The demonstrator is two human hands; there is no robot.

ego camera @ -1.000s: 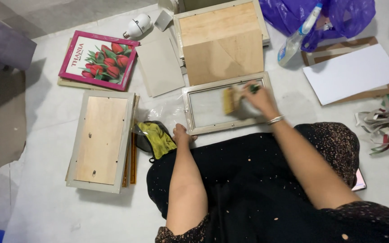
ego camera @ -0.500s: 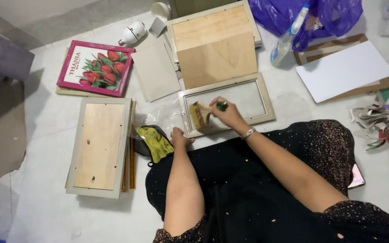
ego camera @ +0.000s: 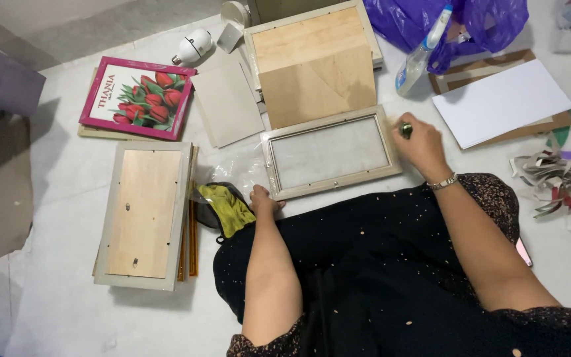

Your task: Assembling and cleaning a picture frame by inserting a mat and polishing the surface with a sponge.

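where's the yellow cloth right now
In the head view the yellow cloth lies on the floor at lower left of centre, just left of the left hand, between the face-down frame and the glass-fronted frame.

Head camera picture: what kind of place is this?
Probably a home floor used for framing pictures: wooden frames lie around, plus a spray bottle and paper scraps. The left hand steadies one frame.

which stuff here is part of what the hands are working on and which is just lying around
In use:
- glass-fronted frame, steadied by left hand
- small dark-green thing in right hand

Lying about:
- tulip picture
- face-down frame
- spray bottle
- yellow cloth
- paper scraps
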